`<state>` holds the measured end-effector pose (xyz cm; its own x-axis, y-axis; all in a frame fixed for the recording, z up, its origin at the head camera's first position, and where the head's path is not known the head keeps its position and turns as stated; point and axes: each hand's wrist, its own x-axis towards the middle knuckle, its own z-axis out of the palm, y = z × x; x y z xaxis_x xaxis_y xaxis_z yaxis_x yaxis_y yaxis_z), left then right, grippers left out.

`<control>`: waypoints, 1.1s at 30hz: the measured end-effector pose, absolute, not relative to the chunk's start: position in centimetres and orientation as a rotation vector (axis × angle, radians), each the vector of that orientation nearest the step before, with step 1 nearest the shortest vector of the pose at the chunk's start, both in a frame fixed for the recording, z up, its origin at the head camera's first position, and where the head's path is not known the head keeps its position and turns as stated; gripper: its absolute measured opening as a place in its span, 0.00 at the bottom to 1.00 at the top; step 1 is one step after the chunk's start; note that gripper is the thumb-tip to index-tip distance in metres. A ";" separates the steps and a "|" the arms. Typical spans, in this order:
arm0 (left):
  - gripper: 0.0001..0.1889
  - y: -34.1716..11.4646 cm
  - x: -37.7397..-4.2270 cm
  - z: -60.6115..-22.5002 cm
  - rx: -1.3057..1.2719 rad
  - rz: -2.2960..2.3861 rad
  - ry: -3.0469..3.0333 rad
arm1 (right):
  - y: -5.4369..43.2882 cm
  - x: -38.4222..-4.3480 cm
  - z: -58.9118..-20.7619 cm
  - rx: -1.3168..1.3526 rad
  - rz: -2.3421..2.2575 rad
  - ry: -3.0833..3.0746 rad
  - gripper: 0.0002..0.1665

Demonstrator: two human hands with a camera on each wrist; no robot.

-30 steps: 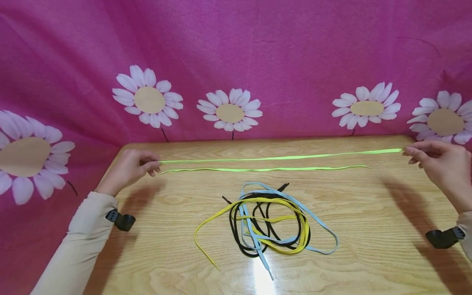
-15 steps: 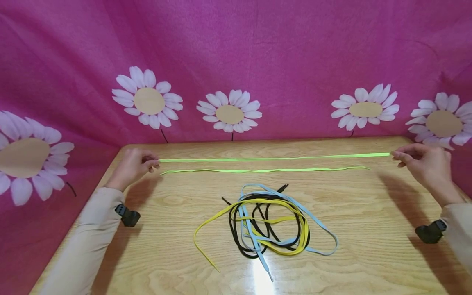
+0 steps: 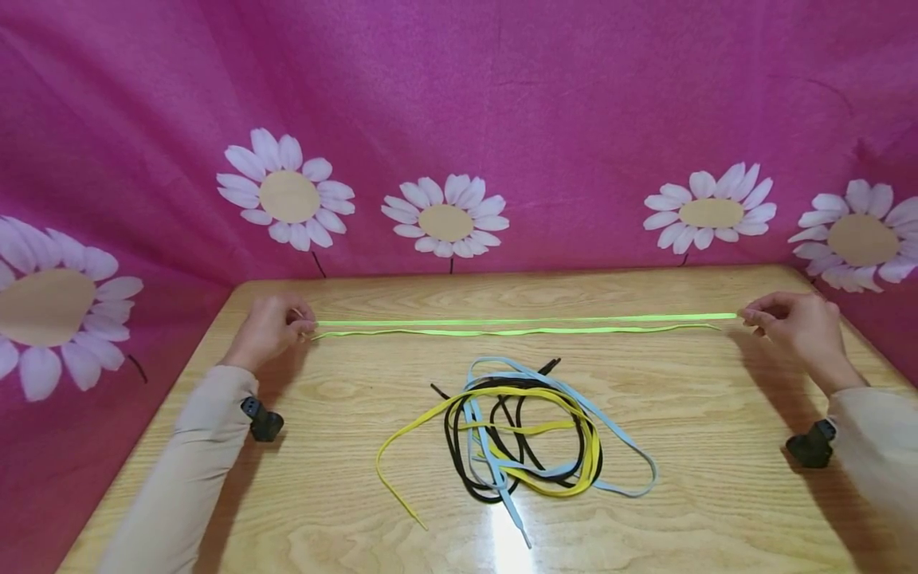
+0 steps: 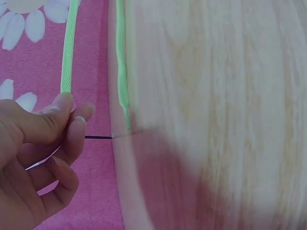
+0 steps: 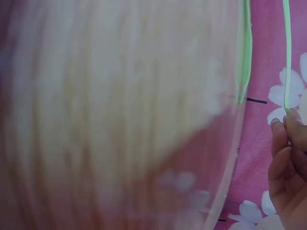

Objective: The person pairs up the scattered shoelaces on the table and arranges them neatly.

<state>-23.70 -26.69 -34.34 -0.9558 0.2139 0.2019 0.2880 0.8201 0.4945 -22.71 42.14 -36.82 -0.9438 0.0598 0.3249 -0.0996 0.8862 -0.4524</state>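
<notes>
A neon green shoelace (image 3: 574, 320) is stretched nearly straight between the two hands in the head view. At one end, my left hand (image 3: 268, 331) pinches it between thumb and fingertips; the left wrist view shows the flat woven lace (image 4: 68, 57) rising from that pinch. The other end is pinched by my right hand (image 3: 799, 331), its fingers bent under the thumb (image 5: 296, 127). Just in front of the held lace, a second neon green shoelace (image 3: 610, 329) lies along the table, roughly parallel and slightly wavy. Its tapered tip (image 4: 127, 115) points toward the left hand's side.
Nearer the front lies a loose tangle of a yellow shoelace (image 3: 402, 430), a light blue shoelace (image 3: 631, 442) and black shoelaces (image 3: 452, 446) on the wooden table (image 3: 323, 494). A pink cloth with white daisies (image 3: 574, 119) hangs behind the table's far edge.
The held lace has come down and nearer, close alongside the lying one. My right hand has moved left and toward me; my left hand has shifted slightly right. The lace is pulled straighter.
</notes>
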 end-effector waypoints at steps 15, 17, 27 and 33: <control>0.04 -26.7 -24.4 -36.3 -0.259 -0.639 -2.935 | 41.7 -23.4 -37.7 -0.017 0.605 -2.849 0.12; 0.04 -26.6 -24.5 -36.4 -0.269 -0.637 -2.933 | 41.8 -23.4 -37.8 -0.028 0.606 -2.862 0.12; 0.05 -26.3 -24.6 -36.6 -0.293 -0.635 -2.955 | 41.9 -23.3 -38.2 -0.097 0.722 -2.957 0.18; 0.04 -26.2 -24.7 -36.8 -0.303 -0.611 -2.955 | 42.1 -23.5 -38.4 -0.114 0.737 -2.979 0.17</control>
<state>-24.74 -26.23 -36.81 -0.9742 0.1720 0.1464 0.2160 0.8991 0.3807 -23.47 42.05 -38.38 -0.9948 0.0886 0.0503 0.0549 0.8822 -0.4677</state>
